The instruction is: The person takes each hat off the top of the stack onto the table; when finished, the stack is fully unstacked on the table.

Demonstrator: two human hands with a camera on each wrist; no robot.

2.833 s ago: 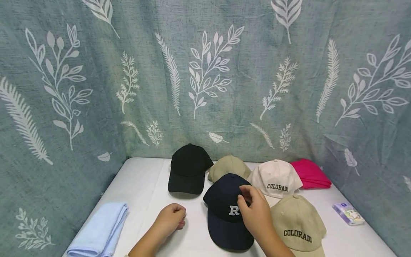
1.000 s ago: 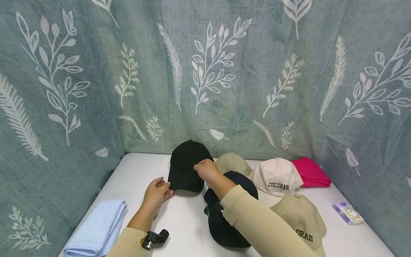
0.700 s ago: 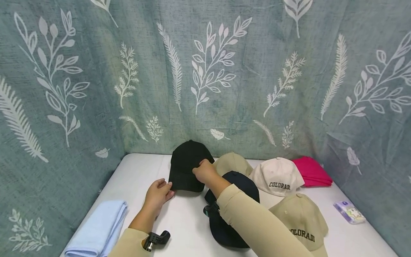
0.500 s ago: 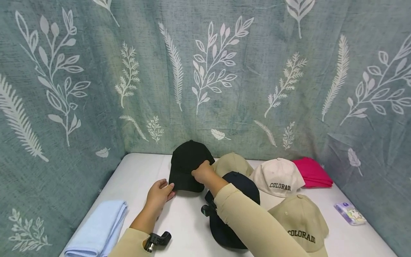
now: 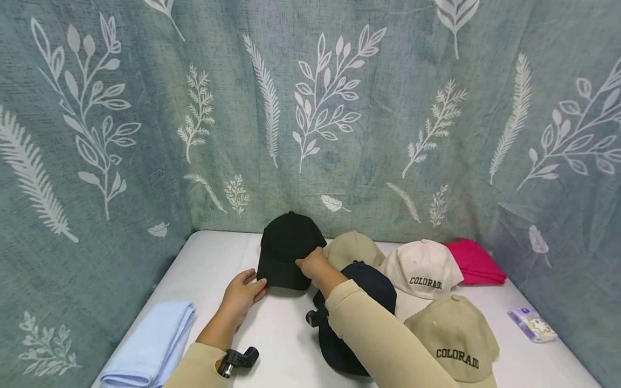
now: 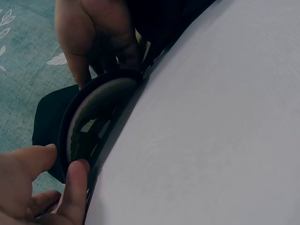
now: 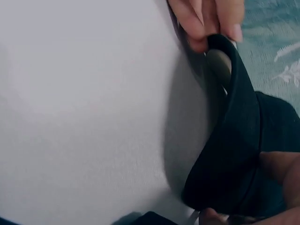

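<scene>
A black baseball cap (image 5: 291, 242) stands at the back of the white table, its brim facing me. My left hand (image 5: 242, 293) pinches the left edge of the brim; in the left wrist view its thumb lies above and a finger underneath. At the brim's right side, my right hand (image 5: 315, 265) grips between thumb and fingers; the right wrist view has the thumb (image 7: 279, 164) on top near the brim seam. Beneath my right forearm a navy cap (image 5: 368, 285) is partly hidden, its front covered by the sleeve.
To the right are a khaki cap (image 5: 354, 248), a cream COLORADO cap (image 5: 422, 264), a khaki COLORADO cap (image 5: 453, 334), a folded pink cloth (image 5: 475, 262) and a tissue pack (image 5: 532, 324). A folded blue towel (image 5: 150, 345) lies at left. Patterned curtains (image 5: 339, 134) enclose the table.
My right hand has gone from the navy cap leftward to the black cap's brim. My left hand has moved forward to the brim's left edge. The caps keep their places.
</scene>
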